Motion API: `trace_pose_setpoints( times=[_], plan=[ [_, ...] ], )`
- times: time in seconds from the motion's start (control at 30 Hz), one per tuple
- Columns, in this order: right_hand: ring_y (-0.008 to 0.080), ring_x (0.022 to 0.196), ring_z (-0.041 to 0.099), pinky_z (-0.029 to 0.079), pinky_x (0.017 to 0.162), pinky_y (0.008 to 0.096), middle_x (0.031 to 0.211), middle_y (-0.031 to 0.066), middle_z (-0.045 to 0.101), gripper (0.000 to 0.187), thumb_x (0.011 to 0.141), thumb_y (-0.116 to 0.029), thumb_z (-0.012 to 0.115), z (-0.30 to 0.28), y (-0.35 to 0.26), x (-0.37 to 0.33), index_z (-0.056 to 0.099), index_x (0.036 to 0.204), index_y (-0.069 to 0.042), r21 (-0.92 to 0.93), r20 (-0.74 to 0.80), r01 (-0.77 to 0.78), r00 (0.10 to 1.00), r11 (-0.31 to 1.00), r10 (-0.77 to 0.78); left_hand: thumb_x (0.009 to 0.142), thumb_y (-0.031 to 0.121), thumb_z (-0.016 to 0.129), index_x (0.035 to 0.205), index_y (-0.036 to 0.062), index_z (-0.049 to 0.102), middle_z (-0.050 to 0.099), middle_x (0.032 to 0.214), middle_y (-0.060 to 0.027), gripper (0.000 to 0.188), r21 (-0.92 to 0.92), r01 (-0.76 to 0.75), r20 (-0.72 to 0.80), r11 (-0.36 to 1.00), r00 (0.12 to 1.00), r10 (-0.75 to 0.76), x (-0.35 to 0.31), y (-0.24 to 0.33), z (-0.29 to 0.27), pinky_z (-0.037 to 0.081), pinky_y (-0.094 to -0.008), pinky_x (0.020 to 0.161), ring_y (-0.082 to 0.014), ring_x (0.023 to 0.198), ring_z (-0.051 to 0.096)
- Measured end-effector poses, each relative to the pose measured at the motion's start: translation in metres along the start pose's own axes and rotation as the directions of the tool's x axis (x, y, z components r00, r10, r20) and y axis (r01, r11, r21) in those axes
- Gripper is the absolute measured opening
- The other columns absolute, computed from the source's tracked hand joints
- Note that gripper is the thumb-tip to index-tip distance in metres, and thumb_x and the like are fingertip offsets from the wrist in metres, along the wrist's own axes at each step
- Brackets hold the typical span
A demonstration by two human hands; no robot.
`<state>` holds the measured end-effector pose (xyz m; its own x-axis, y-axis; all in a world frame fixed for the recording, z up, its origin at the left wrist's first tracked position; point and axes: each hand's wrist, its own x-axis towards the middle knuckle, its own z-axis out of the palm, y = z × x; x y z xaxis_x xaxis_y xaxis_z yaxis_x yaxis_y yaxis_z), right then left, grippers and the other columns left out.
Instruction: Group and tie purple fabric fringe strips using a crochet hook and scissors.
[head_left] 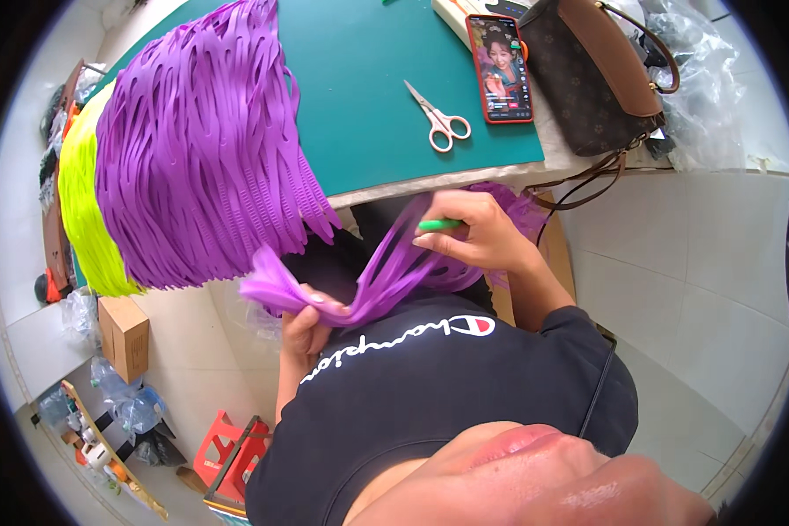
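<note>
A bundle of purple rubbery straps [381,285] stretches across my lap, blurred in places by motion. My left hand [307,323] is closed round its left end, where the strap tips fan out past the fingers. At the right, my right hand [478,230] is closed on a thin green stick-like tool [439,224], whose working end I cannot make out. Purple straps run up to this hand, and more hang behind it below the table edge. On the table at left lies a big pile of slotted purple straps [197,140], overlapping a bright yellow-green pile [88,210].
Pink-handled scissors [443,127] lie on the green mat [359,96]. Beyond them are a phone [501,70] in a red case and a brown handbag [587,79] with a trailing strap. A cardboard box [124,337] and a red stool [228,451] stand on the floor at left.
</note>
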<state>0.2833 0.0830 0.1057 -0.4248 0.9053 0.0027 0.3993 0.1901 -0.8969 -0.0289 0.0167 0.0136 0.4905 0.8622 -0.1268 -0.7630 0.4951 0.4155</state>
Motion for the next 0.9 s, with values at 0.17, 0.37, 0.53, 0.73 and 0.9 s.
trace_pose_setpoints(
  times=[0.17,0.37,0.53,0.73,0.9],
  plan=[
    [0.0191,0.078,0.065,0.050,0.066,0.0301,0.089,0.0089,0.066,0.039,0.079,-0.030,0.075,0.011,-0.028,0.029,0.066,0.102,0.000,0.199,-0.009,0.261,0.964,0.945,-0.264,0.086,0.004,0.065,0.134,-0.0035,0.046,0.065,0.111,-0.0144,0.053,0.565,-0.050,0.257,0.823,0.959,-0.118,0.045,0.031,0.070,0.043,-0.0382,0.099,-0.0257,0.107,0.061],
    [0.0084,0.066,0.060,0.045,0.057,0.0233,0.075,0.0030,0.066,0.029,0.082,-0.023,0.073,-0.002,-0.025,0.015,0.067,0.097,0.000,0.267,-0.078,0.049,0.996,0.963,-0.029,0.091,0.017,0.061,0.141,-0.0013,0.032,0.056,0.126,-0.0210,0.061,0.340,-0.005,-0.043,0.940,0.999,0.020,0.089,0.032,0.113,0.047,-0.0421,0.096,-0.0295,0.109,0.060],
    [0.0053,0.057,0.049,0.038,0.052,0.0220,0.068,0.0002,0.060,0.012,0.082,-0.008,0.072,0.006,-0.024,0.012,0.066,0.089,0.000,0.193,-0.136,-0.006,0.990,0.981,0.032,0.088,0.010,0.065,0.134,-0.0003,0.041,0.054,0.126,-0.0142,0.052,0.297,0.099,-0.223,0.950,0.974,-0.032,0.096,0.023,0.081,0.047,-0.0403,0.097,-0.0253,0.113,0.057],
    [0.0133,0.069,0.054,0.040,0.058,0.0252,0.083,0.0064,0.060,0.020,0.088,-0.011,0.067,-0.011,-0.001,0.017,0.058,0.074,0.001,-0.229,-0.479,-0.026,0.873,0.973,-0.090,0.086,0.005,0.067,0.124,0.0007,0.050,0.060,0.114,-0.0110,0.042,0.255,0.102,-0.299,0.962,0.954,-0.021,0.092,0.020,0.079,0.049,-0.0385,0.093,-0.0224,0.106,0.061],
    [0.0218,0.080,0.062,0.046,0.067,0.0305,0.101,0.0096,0.066,0.031,0.094,-0.021,0.059,-0.053,0.020,0.013,0.058,0.072,0.002,-0.436,-0.662,-0.208,0.733,0.875,-0.156,0.088,0.005,0.065,0.112,0.0004,0.057,0.064,0.104,-0.0104,0.026,0.411,0.012,-0.278,0.911,0.954,0.113,0.092,0.021,0.077,0.051,-0.0364,0.088,-0.0209,0.096,0.064]
  ],
)
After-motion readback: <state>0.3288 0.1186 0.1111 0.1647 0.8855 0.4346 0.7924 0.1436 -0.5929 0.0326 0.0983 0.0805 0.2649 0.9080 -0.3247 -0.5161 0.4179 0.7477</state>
